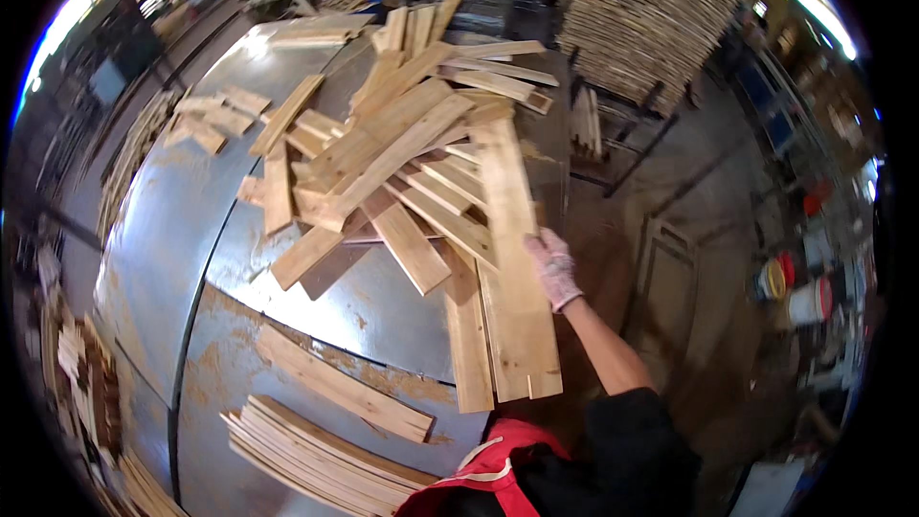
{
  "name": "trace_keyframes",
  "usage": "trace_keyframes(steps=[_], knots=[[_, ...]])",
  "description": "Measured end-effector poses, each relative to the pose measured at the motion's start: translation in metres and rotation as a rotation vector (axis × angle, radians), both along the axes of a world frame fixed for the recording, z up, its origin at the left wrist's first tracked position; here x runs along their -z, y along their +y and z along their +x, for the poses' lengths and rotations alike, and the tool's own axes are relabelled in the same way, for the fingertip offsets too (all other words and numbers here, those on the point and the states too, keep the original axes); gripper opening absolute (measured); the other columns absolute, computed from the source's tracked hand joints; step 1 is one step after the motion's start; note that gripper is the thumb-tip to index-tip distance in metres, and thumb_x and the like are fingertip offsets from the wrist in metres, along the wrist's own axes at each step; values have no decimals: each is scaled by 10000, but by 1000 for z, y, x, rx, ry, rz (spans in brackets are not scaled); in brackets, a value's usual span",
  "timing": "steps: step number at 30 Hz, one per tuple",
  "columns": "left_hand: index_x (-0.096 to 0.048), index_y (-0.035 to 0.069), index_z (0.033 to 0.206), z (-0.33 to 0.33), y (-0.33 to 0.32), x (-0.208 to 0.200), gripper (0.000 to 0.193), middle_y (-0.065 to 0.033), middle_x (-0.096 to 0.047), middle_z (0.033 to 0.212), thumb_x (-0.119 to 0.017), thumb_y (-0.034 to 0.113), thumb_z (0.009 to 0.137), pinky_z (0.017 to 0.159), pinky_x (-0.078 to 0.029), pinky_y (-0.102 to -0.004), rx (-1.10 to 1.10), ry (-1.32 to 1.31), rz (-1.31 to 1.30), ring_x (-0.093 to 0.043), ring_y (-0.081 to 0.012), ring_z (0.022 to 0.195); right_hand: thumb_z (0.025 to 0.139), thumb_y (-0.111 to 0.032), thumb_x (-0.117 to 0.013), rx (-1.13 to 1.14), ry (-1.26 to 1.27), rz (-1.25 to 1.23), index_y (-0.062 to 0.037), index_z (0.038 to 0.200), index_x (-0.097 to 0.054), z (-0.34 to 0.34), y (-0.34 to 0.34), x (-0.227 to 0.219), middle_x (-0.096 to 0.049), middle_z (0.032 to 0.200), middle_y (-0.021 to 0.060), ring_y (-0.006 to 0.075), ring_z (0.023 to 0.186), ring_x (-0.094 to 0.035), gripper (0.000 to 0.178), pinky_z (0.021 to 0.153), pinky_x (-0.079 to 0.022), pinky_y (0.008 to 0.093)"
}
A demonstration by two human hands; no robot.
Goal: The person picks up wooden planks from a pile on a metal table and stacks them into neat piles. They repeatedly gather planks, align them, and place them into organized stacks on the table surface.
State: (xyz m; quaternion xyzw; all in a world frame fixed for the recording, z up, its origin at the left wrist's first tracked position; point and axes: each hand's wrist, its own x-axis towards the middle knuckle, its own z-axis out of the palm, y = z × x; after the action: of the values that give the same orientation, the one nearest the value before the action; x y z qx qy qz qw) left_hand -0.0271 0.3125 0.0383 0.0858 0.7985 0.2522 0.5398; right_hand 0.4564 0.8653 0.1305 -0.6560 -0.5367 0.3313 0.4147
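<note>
My right hand [552,266], in a pale pinkish work glove, is closed on the right edge of a long, wide wooden board [512,230]. The board slants from the pile down toward me, its near end close to the table's front edge. Under and beside it lie narrower boards [466,345], partly covered. To the left spreads a jumbled heap of planks [383,153] crossing at many angles. My left hand does not show.
The metal table [383,311] carries sawdust, a lone plank [340,383] and a neat stack of boards [316,460] near me. Short offcuts [218,118] lie far left. Beyond the table's right side stands a tall stack of slats [656,14]; buckets [809,304] stand further right.
</note>
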Motion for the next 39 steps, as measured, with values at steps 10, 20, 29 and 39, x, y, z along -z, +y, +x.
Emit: trace_keyframes(steps=[10,20,29,39], knots=[[-308,-24,1577,-74,266,-101,797,-238,-373,1611,-685,148,896,1237,-251,-372,20,775,381,-357,-336,1497,1031,-362,-548,371,538,-242,-4,1184,-627,203,259,73,-709,1074,134,272,944,-679,398,779,-546,397],[-228,102,1614,11,804,-141,1131,-221,-285,1649,-808,554,756,1150,-404,-474,1059,1463,526,-406,-414,1452,970,-168,-671,-247,-309,223,8,1366,-587,-26,202,46,-619,1370,197,341,1264,-597,441,1061,-493,396],[-510,-12,1408,38,753,-80,884,-170,-736,1129,-833,480,747,895,-547,-372,754,293,650,-703,-295,1054,920,-257,-646,75,755,-52,-10,1025,-610,-242,250,75,-683,945,168,298,886,-646,271,824,-521,420],[-623,-14,1287,2,442,-49,414,-95,-718,1089,-726,130,913,787,-581,-299,-97,-239,618,-693,-155,938,917,-206,-667,-497,406,-271,34,1178,-628,-213,73,48,-728,1021,119,236,935,-680,357,844,-539,359]])
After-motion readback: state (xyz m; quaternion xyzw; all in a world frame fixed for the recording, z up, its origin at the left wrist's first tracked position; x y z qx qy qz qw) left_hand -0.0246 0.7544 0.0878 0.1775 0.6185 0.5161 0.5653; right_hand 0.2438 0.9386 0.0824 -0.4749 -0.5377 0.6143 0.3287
